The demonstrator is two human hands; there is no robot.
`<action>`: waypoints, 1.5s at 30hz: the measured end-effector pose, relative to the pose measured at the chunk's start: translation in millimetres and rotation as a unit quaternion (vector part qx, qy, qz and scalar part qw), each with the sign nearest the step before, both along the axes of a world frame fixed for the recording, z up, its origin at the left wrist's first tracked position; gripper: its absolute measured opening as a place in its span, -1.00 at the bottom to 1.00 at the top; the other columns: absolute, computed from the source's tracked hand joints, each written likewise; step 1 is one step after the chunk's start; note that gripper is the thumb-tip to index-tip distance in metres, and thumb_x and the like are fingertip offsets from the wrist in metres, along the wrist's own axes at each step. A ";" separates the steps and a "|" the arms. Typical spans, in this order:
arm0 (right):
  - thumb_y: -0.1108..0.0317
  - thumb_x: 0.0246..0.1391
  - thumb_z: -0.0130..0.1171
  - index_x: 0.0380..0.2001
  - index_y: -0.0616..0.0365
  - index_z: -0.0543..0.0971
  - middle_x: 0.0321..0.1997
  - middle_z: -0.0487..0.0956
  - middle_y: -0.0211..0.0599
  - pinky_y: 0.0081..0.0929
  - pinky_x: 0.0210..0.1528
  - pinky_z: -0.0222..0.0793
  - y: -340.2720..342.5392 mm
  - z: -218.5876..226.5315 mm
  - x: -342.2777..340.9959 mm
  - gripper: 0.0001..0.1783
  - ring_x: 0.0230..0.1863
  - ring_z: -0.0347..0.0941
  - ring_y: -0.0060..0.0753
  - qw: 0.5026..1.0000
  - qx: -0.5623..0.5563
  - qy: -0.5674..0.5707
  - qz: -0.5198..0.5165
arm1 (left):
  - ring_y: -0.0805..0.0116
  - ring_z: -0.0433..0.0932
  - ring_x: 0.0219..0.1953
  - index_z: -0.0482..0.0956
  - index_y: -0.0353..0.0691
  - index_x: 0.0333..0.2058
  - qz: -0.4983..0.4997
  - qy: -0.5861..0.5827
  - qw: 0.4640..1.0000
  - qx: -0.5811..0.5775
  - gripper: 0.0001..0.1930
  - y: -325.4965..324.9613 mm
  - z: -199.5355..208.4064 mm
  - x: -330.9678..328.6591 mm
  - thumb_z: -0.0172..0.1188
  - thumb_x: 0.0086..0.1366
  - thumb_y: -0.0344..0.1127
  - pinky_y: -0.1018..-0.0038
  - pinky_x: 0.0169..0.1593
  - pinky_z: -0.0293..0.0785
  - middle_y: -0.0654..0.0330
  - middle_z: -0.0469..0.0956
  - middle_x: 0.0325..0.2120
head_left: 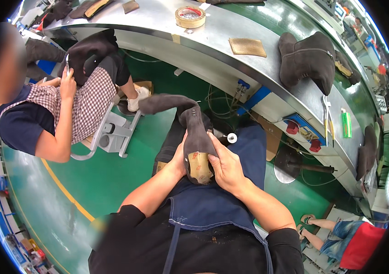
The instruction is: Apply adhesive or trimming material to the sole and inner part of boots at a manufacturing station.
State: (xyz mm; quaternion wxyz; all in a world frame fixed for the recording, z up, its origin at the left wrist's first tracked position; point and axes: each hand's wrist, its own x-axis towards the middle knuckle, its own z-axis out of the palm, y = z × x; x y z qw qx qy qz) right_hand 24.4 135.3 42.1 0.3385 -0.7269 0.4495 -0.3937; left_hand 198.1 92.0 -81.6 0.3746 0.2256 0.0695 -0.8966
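Observation:
A dark grey suede boot upper (196, 132) is held over my lap between both hands, its long shaft folded off to the left at the far end. Its near end shows a tan board-like sole piece (199, 166). My left hand (177, 157) grips the boot's left side, with its fingers mostly hidden behind it. My right hand (225, 164) is closed on the right side, thumb lying by the edge of the tan piece. Another boot part (161, 165) with a tan patch lies at my left thigh, partly hidden by my left hand and arm.
A metal-edged workbench (212, 39) curves across the far side, bearing a tape roll (190, 17), a brown sandpaper-like square (248, 47), a dark boot (307, 61) and a green packet (346, 124). At left, a seated co-worker (53, 100) handles a dark boot. A round metal stand base (287, 165) is at right.

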 end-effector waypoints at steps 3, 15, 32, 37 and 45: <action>0.44 0.33 0.21 0.39 0.34 0.34 0.24 0.55 0.23 -0.18 0.27 0.48 3.6 9.9 -2.6 -0.38 0.25 0.53 0.23 0.999 0.035 -0.019 0.007 | 0.27 0.63 0.10 0.49 -0.09 0.24 -0.012 -0.053 0.997 -0.055 -0.32 4.3 16.0 2.2 -0.20 0.56 0.35 0.23 0.19 0.58 0.20 0.63 0.08; 0.19 0.30 0.25 0.38 0.35 0.38 0.38 0.47 0.17 -0.13 0.46 0.28 31.0 20.6 -50.9 -0.30 0.44 0.37 0.16 0.994 0.010 -0.013 0.112 | 0.29 0.66 -0.02 0.47 -0.21 0.22 -0.015 -0.183 0.965 -0.188 -0.39 16.0 62.5 -14.1 -0.24 0.62 0.20 0.31 0.09 0.62 0.09 0.64 -0.02; -0.06 0.58 -0.27 0.41 0.41 0.28 0.44 0.39 0.09 -0.30 0.53 0.07 -18.6 -25.1 -13.1 -0.28 0.48 0.27 -0.11 0.957 0.109 -0.210 -0.165 | 0.31 0.53 0.09 0.45 -0.47 0.22 -0.039 -0.418 0.865 -0.276 -0.39 13.7 87.9 -51.1 -0.25 0.66 0.02 0.42 0.21 0.41 0.02 0.55 0.13; -0.12 0.58 -0.27 0.28 0.40 0.46 0.23 0.56 -0.02 -0.42 0.35 0.27 -0.9 -98.7 -20.5 -0.28 0.26 0.44 -0.27 0.897 0.253 -0.257 -0.253 | 0.18 0.36 0.31 0.31 -0.44 0.34 0.006 -0.451 0.838 -0.306 -0.45 25.3 19.5 -69.8 -0.24 0.67 -0.07 0.39 0.41 0.20 -0.03 0.39 0.28; -0.27 0.52 -0.24 0.14 0.38 0.58 0.05 0.64 -0.15 -0.42 0.17 0.40 9.6 -138.5 -29.0 -0.18 0.06 0.50 -0.39 0.803 0.425 -0.276 -0.314 | 0.09 0.42 0.31 0.23 -0.37 0.41 -0.118 -0.479 0.862 -0.116 -0.26 32.5 -18.2 -88.7 -0.35 0.60 0.18 0.27 0.36 0.30 -0.12 0.44 0.27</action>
